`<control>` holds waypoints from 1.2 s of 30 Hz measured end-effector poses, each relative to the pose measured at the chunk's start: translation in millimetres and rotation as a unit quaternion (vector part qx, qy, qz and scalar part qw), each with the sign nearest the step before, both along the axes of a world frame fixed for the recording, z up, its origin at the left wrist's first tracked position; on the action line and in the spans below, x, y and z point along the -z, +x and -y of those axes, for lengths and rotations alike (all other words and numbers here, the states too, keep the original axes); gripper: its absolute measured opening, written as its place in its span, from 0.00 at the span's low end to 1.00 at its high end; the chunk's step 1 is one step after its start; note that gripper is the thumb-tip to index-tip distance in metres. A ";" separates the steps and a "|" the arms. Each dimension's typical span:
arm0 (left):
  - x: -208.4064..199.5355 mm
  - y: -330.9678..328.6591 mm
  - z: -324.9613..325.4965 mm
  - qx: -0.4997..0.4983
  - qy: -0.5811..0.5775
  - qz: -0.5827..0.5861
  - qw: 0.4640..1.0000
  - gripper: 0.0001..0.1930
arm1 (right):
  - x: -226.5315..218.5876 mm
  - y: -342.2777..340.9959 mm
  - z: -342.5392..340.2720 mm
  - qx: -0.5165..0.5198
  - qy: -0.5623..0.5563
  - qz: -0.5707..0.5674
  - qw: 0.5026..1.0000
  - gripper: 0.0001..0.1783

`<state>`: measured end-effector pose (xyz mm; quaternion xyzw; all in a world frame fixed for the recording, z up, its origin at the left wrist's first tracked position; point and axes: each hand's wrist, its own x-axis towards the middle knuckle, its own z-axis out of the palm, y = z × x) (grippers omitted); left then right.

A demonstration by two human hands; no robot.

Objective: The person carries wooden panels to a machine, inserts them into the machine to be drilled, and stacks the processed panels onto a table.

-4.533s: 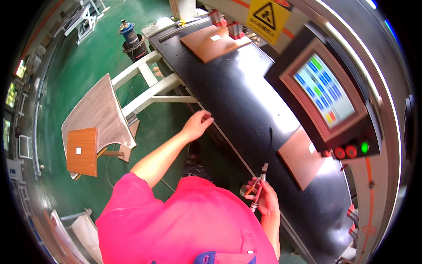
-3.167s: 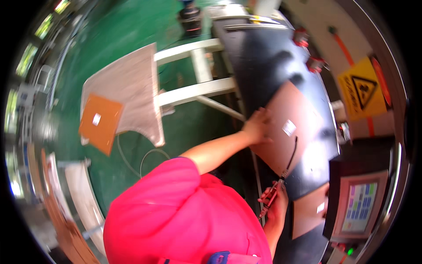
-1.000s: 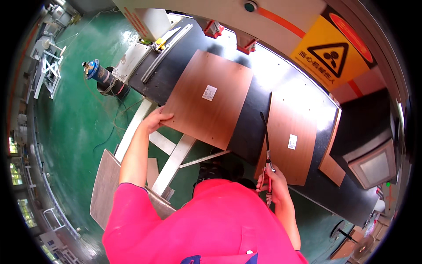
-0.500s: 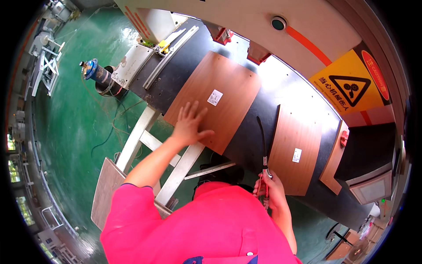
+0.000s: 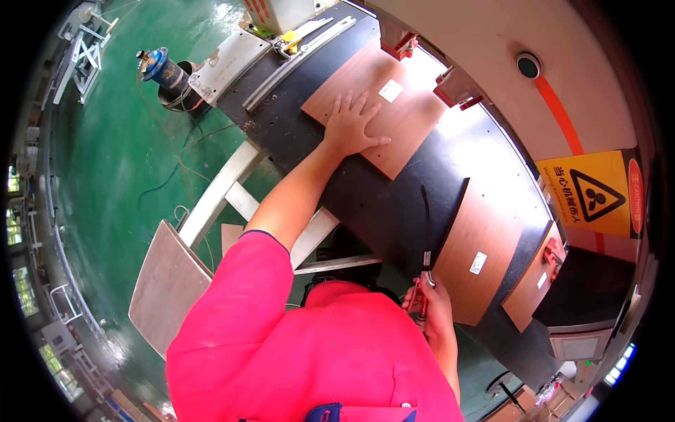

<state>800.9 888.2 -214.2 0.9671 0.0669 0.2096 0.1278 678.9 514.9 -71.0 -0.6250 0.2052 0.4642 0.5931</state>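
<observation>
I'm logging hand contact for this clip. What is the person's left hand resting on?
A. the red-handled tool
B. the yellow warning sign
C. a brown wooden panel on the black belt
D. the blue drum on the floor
C: the left hand lies flat, fingers spread, on the brown wooden panel on the black belt.

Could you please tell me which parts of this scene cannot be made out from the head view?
- Right hand: its palm and the grip of the thin red-handled tool are hidden by its own fingers.
- Left hand: it covers part of the wooden panel.
- Far panel: its right end is hidden behind the dark machine housing.
- Small white labels: too small to read.
</observation>
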 end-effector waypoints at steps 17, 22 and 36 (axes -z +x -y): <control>-4.5 17.4 -14.4 0.009 0.008 -0.074 0.997 0.46 | -9.2 7.4 -3.9 0.006 -0.020 -0.022 1.000 0.15; -5.1 16.5 -10.7 0.020 0.008 -0.081 0.996 0.46 | -5.3 9.9 -0.1 0.004 -0.008 -0.016 1.000 0.13; -6.1 19.6 1.2 0.015 0.021 -0.069 0.997 0.45 | 22.9 50.0 -3.5 0.048 -0.038 -0.008 0.998 0.17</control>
